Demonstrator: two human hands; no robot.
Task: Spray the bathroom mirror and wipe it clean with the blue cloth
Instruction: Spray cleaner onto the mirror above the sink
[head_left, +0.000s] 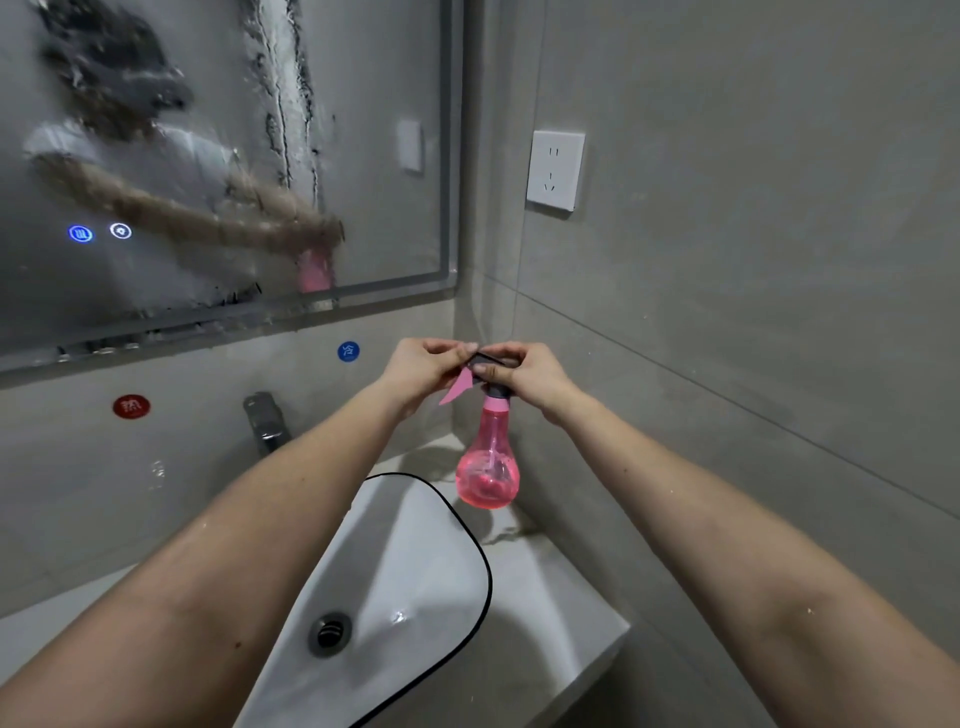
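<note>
A pink bulb-shaped spray bottle (488, 467) with a black head and pink trigger hangs in the air above the right rear corner of the sink. My right hand (524, 376) grips its black head and neck. The fingertips of my left hand (418, 371) pinch the front of the nozzle. The bathroom mirror (218, 156) fills the upper left; it is wet and streaked, with runs of liquid down its middle and along its lower edge. No blue cloth is in view.
A white sink (447, 561) with a black rim line and a metal drain (330, 633) lies below my arms. A chrome faucet (267, 423) stands behind it. A white wall socket (555, 170) sits on the right wall. Red and blue round stickers mark the back wall.
</note>
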